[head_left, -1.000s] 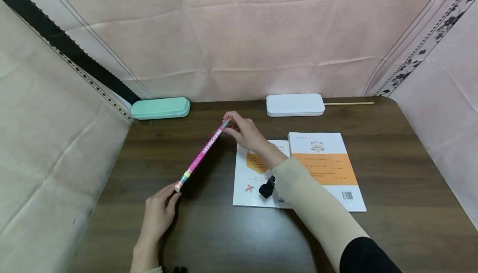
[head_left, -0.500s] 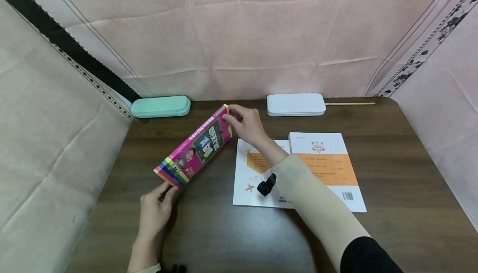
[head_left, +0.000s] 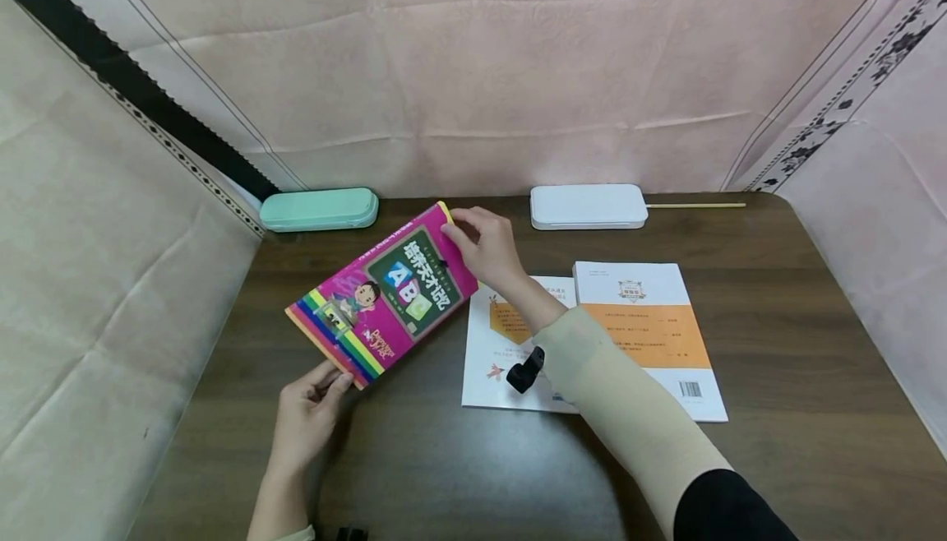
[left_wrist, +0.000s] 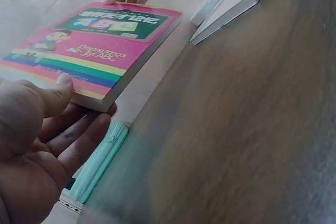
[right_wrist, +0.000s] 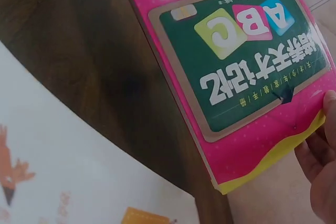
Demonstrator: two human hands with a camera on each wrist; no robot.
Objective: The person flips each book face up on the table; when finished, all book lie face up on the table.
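A pink book (head_left: 385, 290) with a green chalkboard picture, the letters ABC and rainbow stripes is held slantwise above the table, its cover facing up. My left hand (head_left: 309, 413) pinches its striped near-left end; in the left wrist view the thumb (left_wrist: 64, 88) lies on the cover with the fingers beneath. At the far-right end my right hand (head_left: 484, 247) grips the yellow-edged side, which the right wrist view shows close up with the hand (right_wrist: 321, 166) at the edge. The book's underside is hidden in the head view.
Two white-and-orange books, the left one (head_left: 484, 376) partly under my right forearm and the right one (head_left: 644, 335) beside it, lie on the brown table (head_left: 799, 344). Along the back edge sit a mint case (head_left: 320, 210), a white case (head_left: 588, 207) and a thin stick (head_left: 699, 205).
The pink book has turned from spine-on to showing its full front cover. Both hands keep their hold at its ends, and the left has shifted slightly down and left.
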